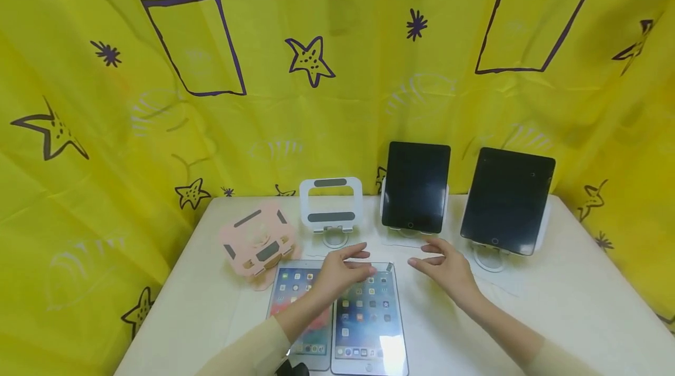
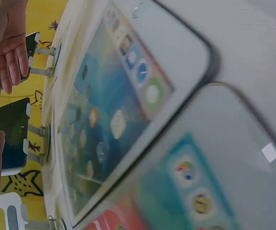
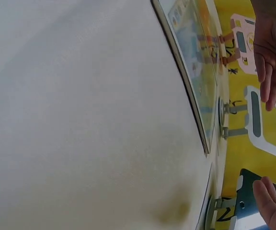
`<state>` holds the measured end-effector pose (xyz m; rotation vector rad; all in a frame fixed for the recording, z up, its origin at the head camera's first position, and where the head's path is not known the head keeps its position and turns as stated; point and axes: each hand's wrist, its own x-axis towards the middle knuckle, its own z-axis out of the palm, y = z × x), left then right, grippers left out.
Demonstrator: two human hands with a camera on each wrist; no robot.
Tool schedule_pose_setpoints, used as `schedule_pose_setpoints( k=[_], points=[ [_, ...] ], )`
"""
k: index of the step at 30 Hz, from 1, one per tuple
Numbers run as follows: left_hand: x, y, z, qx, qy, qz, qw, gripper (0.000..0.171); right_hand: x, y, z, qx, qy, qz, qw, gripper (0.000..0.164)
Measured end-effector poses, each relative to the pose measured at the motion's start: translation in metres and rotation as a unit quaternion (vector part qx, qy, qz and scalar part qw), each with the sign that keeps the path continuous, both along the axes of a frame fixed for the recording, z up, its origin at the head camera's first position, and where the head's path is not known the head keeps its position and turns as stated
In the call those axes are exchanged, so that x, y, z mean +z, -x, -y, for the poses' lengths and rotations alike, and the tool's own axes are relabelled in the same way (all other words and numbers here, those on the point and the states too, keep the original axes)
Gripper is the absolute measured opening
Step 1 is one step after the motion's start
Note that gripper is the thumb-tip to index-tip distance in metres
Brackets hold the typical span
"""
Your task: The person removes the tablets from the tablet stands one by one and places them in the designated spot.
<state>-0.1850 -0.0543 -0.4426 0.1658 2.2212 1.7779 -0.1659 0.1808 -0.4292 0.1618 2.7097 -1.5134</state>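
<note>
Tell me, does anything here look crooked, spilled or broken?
Just one thing: the pink stand, left of the white stand, sits askew in the head view. Its top edge slants, while the white one's looks nearly level. I see no spill or obvious damage.

A: Hidden bits?
B: Left hand (image 1: 341, 271) covered a corner of the right-hand lit tablet (image 1: 369, 323), in front of the white stand (image 1: 331, 217). Black tablets (image 1: 416, 187) right of that stand mostly masked their holders (image 1: 542, 228).
A: Left sleeve (image 1: 248, 347)?
B: Was cut off.
</note>
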Motion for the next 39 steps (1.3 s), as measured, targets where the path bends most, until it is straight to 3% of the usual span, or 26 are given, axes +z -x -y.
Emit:
schedule_pose_setpoints(
  k=[5, 9, 14, 22, 33, 39],
  points=[
    [0.011, 0.013, -0.012, 0.014, -0.035, -0.024, 0.9990, 0.058, 0.011, 0.011, -0.008, -0.008, 0.020, -0.009, 1.000, 0.082],
    [0.015, 0.026, -0.021, 0.023, -0.031, -0.031, 0.9988, 0.062, 0.020, 0.021, -0.013, -0.015, 0.014, -0.024, 0.999, 0.084],
    [0.026, 0.034, -0.030, 0.023, -0.033, -0.050, 0.9979, 0.067, 0.027, 0.030, -0.020, -0.035, -0.004, -0.065, 0.997, 0.085],
    [0.034, 0.053, -0.041, 0.022, -0.036, -0.081, 0.9958, 0.079, 0.028, 0.041, -0.025, -0.054, -0.015, -0.123, 0.991, 0.085],
    [0.041, 0.081, -0.056, 0.024, -0.025, -0.082, 0.9961, 0.088, 0.025, 0.058, -0.031, -0.098, 0.012, -0.136, 0.986, 0.104],
    [0.040, 0.096, -0.061, -0.004, -0.050, -0.091, 0.9946, 0.086, 0.015, 0.073, -0.031, -0.114, -0.002, -0.162, 0.980, 0.104]
  ],
)
